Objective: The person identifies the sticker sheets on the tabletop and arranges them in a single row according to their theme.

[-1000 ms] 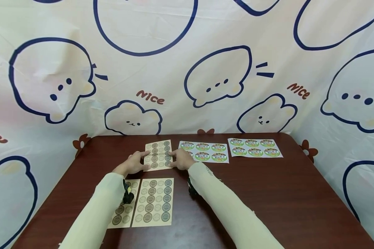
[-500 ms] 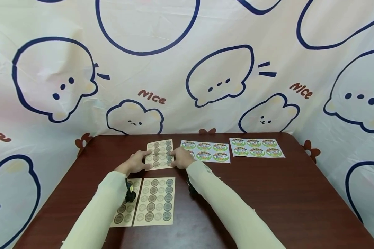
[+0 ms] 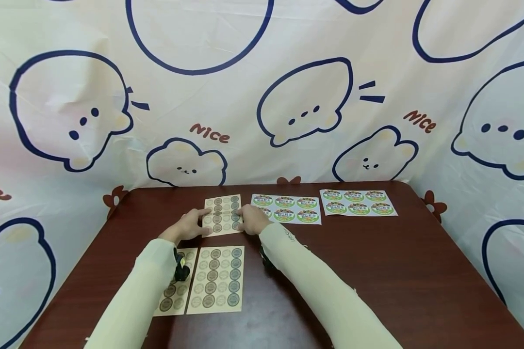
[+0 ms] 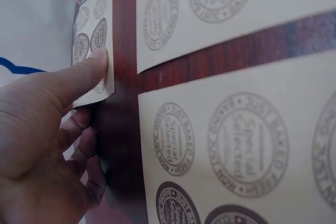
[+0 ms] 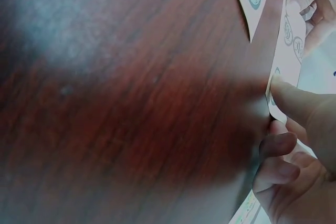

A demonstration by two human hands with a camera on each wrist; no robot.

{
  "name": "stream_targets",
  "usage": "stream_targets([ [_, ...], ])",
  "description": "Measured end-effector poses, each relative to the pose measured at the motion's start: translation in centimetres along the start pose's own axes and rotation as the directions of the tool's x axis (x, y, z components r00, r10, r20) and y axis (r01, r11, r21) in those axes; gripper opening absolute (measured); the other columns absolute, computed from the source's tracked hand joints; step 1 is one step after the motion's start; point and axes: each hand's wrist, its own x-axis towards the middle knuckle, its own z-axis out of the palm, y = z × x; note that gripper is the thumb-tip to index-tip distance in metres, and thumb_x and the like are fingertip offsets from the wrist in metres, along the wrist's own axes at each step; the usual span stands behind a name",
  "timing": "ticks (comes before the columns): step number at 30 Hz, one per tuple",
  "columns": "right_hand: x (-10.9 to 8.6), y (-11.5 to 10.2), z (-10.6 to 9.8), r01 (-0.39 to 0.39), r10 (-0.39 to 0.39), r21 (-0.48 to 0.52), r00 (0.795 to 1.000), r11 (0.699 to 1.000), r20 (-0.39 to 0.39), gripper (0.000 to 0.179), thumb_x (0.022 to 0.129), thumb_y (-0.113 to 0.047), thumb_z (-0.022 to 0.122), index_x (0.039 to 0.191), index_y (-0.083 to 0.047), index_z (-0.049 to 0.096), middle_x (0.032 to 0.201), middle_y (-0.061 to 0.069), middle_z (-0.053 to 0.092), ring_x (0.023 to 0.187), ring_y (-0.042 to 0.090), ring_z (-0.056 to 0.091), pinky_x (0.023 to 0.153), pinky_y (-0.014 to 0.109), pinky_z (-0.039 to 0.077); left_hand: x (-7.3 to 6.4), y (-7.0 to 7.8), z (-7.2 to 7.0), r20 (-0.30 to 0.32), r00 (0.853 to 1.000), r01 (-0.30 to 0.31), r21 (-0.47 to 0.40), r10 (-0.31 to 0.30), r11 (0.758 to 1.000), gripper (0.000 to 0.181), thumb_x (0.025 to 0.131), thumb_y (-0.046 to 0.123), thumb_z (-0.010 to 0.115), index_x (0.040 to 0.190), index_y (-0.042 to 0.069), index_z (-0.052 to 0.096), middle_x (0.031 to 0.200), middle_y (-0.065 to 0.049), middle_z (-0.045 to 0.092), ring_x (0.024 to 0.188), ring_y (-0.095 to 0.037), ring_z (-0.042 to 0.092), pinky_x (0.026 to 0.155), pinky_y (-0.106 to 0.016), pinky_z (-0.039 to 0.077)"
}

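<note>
Only my view moved. Mid-frame, left hand [image 3: 189, 226] and right hand [image 3: 254, 220] pinch the sticker sheet [image 3: 221, 214], maybe to steady it; underneath is hidden.

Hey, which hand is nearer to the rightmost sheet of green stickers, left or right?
Right. The right hand grips the right edge of the far cream sheet, left of the rightmost sheet; the left hand holds the cream sheet's left edge, farther away.

Left hand [image 3: 188, 226]: holds a cream sheet [image 3: 222, 214] by its left edge
Right hand [image 3: 254, 219]: holds the right edge
Nearer sheets [image 3: 217, 279]: two, cream — one partly behind the left sleeve [image 3: 133, 291]
White sheets [image 3: 358, 202]: two, farther right
</note>
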Motion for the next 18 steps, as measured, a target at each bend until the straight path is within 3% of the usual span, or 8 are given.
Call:
stream_targets([
  [3, -0.1, -0.01, -0.07, 0.0, 0.0, 0.015, 1.0, 1.0, 0.0, 0.056, 0.093, -0.02, 0.074, 0.146, -0.012, 0.055, 0.064, 0.002, 0.055, 0.054, 0.012, 0.036, 0.059, 0.024, 0.035, 0.06, 0.05, -0.13, 0.004, 1.0, -0.003, -0.002, 0.003, 1.0, 0.074, 0.095, 0.017, 0.07, 0.158, 0.006, 0.033, 0.155, -0.026, 0.039, 0.141, -0.042, 0.039, 0.116, -0.059, 0.034],
  [5, -0.24, -0.13, -0.21, 0.006, -0.006, 0.032, 1.0, 0.999, 0.001, 0.056, 0.094, -0.018, 0.073, 0.146, -0.011, 0.054, 0.07, 0.003, 0.058, 0.055, 0.013, 0.037, 0.06, 0.024, 0.036, 0.02, 0.07, -0.24, 0.003, 1.0, -0.008, -0.008, 0.008, 1.0, 0.074, 0.095, 0.016, 0.07, 0.158, 0.006, 0.032, 0.154, -0.027, 0.04, 0.14, -0.042, 0.04, 0.115, -0.059, 0.034],
  [7, -0.33, -0.23, -0.29, 0.014, -0.014, 0.039, 1.0, 0.999, 0.0, 0.056, 0.094, -0.017, 0.072, 0.147, -0.011, 0.053, 0.08, 0.007, 0.064, 0.057, 0.014, 0.04, 0.062, 0.025, 0.038, -0.02, 0.06, -0.34, -0.003, 1.0, -0.016, -0.009, 0.016, 1.0, 0.074, 0.095, 0.016, 0.07, 0.158, 0.005, 0.032, 0.154, -0.027, 0.04, 0.14, -0.042, 0.04, 0.115, -0.059, 0.034],
  [11, -0.38, -0.22, -0.14, 0.028, -0.027, 0.042, 1.0, 0.999, -0.012, 0.056, 0.094, -0.013, 0.071, 0.147, -0.01, 0.054, 0.12, 0.011, 0.07, 0.073, 0.014, 0.049, 0.07, 0.026, 0.041, -0.09, -0.05, -0.26, -0.006, 1.0, -0.012, -0.02, 0.012, 1.0, 0.074, 0.095, 0.017, 0.071, 0.158, 0.005, 0.033, 0.149, -0.026, 0.045, 0.131, -0.037, 0.046, 0.112, -0.056, 0.038],
  [14, -0.35, -0.05, 0.16, 0.038, -0.037, 0.043, 0.999, 0.998, -0.026, 0.055, 0.093, -0.011, 0.072, 0.145, -0.01, 0.055, 0.136, 0.009, 0.065, 0.087, 0.015, 0.054, 0.077, 0.027, 0.043, -0.22, -0.11, 0.02, -0.018, 1.0, -0.014, -0.043, 0.013, 0.999, 0.073, 0.095, 0.016, 0.071, 0.157, 0.005, 0.035, 0.134, -0.022, 0.053, 0.113, -0.031, 0.051, 0.098, -0.047, 0.043],
  [18, -0.44, 0.11, 0.24, 0.051, -0.049, 0.057, 0.998, 0.997, -0.037, 0.054, 0.093, -0.015, 0.072, 0.145, -0.01, 0.056, 0.13, 0.009, 0.066, 0.092, 0.016, 0.056, 0.081, 0.028, 0.045, -0.28, -0.13, 0.33, -0.056, 0.997, -0.05, -0.075, 0.045, 0.996, 0.073, 0.092, 0.012, 0.073, 0.155, 0.002, 0.037, 0.114, -0.017, 0.055, 0.092, -0.024, 0.052, 0.078, -0.035, 0.043],
])
